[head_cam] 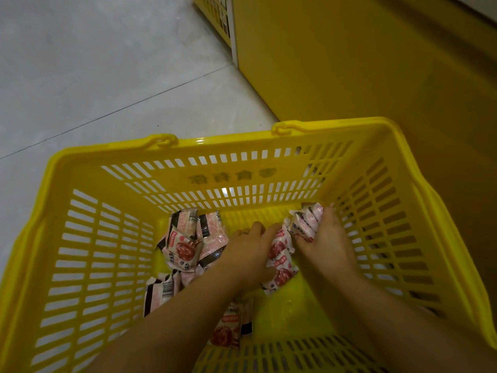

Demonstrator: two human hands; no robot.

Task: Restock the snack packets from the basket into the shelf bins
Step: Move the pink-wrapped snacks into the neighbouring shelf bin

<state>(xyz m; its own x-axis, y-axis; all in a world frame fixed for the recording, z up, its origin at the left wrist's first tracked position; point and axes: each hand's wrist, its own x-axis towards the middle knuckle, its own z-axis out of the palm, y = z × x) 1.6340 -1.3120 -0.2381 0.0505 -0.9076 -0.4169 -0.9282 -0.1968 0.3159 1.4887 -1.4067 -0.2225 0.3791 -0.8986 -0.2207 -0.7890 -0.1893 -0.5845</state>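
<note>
A yellow slotted plastic basket (88, 238) stands on the floor below me, both my arms reaching into it. Several pink-and-white snack packets (185, 246) lie loose on its bottom at the left and centre. My right hand (326, 238) grips a bunch of these packets (305, 223) near the basket's right wall. My left hand (248, 246) holds more packets (281, 261) in the middle, its fingers curled over them. Another packet (226, 329) lies between my forearms.
A yellow shelf unit's base panel (349, 63) rises just beyond and to the right of the basket. Pale grey floor tiles (94, 63) spread to the left. Another shelf front with goods (217, 12) shows at the top centre.
</note>
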